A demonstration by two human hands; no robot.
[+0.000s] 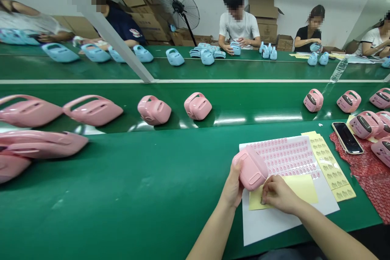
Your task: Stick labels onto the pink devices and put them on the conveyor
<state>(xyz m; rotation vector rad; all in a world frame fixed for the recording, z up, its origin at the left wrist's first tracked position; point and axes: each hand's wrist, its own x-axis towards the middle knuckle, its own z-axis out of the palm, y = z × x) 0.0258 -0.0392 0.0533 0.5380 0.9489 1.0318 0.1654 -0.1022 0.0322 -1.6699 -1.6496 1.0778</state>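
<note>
My left hand is closed around a pink plastic case, holding it tilted just above a white sheet. My right hand rests on a yellow sticker sheet, fingers curled in a pinch at its left part; what they pinch is too small to make out. Right behind the case lies a sheet of small pink stickers.
A second yellow sticker sheet, a phone and more pink cases on red cloth lie to the right. Pink cases stand along the green belt. Across it, people handle blue cases; a fan stands behind.
</note>
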